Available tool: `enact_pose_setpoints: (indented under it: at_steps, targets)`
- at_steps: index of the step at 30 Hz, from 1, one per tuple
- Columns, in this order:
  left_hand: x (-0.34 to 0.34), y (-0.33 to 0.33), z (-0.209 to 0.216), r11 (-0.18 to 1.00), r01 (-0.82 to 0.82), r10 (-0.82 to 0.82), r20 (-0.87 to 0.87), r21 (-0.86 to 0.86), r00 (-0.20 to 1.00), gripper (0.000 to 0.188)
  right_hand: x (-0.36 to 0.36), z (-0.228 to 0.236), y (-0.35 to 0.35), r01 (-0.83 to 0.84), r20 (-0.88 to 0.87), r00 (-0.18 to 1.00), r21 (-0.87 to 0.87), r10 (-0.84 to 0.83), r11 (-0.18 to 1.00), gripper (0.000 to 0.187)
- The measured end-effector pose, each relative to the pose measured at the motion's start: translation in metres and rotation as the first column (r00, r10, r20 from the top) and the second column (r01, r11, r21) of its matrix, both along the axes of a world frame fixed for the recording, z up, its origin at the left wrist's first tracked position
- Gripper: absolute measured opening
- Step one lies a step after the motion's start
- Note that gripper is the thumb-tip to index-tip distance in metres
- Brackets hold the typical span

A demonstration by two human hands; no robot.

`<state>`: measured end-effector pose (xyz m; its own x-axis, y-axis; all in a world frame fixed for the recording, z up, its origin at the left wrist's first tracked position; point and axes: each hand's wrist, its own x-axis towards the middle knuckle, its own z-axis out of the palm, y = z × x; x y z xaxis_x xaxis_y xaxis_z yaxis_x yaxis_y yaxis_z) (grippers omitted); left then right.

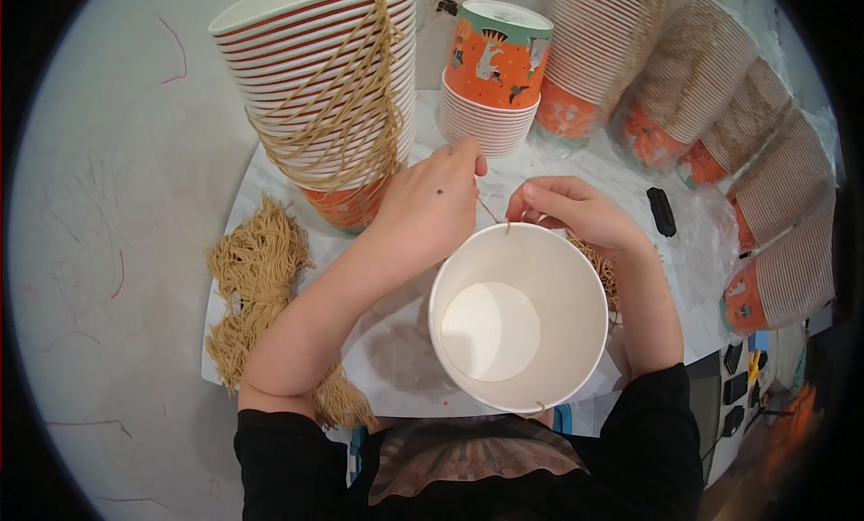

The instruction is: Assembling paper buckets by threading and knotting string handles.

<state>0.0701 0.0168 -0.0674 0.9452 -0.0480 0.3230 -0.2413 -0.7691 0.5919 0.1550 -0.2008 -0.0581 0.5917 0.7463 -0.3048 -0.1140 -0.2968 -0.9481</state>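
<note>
A white paper bucket (571, 318) stands in front of me with its mouth facing up. A tan string (489, 211) runs from its far rim, where a short end pokes through to the inside. My left hand (430, 202) is closed on this string, just left of and beyond the rim. Beside it, my right hand (580, 211) has its fingers curled together against the outside of the far rim; what they pinch is hidden. Another bit of tan string (541, 406) shows at the near rim.
At the left lies a bundle of tan strings (259, 260), partly under my left forearm. Behind it rises a tall stack of buckets (315, 80) draped with strings. An orange cup (497, 58) tops another stack. Bagged bucket stacks (693, 80) line the right, near a black object (661, 211).
</note>
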Motion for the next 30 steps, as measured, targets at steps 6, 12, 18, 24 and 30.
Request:
enact_pose_setpoints:
  at_steps: [6,12,18,24,30]
  targets:
    - [-0.009,0.001,0.009,0.998,0.022,-0.039,0.258,0.066,0.965,0.016,-0.005,0.031,-0.028,-0.121,0.353,0.923,-0.106,0.151,0.987,0.021]
    - [-0.044,-0.011,0.045,0.641,0.766,-0.767,-0.020,-0.036,0.641,0.037,-0.012,0.041,-0.037,-0.163,0.443,0.866,-0.191,0.233,0.968,0.027]
    - [-0.067,-0.029,0.034,0.435,0.898,-0.864,-0.310,-0.066,0.396,0.034,-0.012,0.036,-0.037,-0.128,0.579,0.790,-0.169,0.204,0.977,0.030]
    - [-0.080,-0.039,0.050,0.660,0.748,-0.712,-0.260,0.071,0.652,0.019,-0.051,0.059,-0.042,0.029,0.794,0.606,0.044,-0.052,0.999,0.022]
    - [-0.088,-0.022,0.069,0.835,0.523,-0.540,0.076,0.172,0.838,0.020,-0.109,0.083,-0.048,-0.103,0.969,0.247,0.030,-0.003,0.994,0.024]
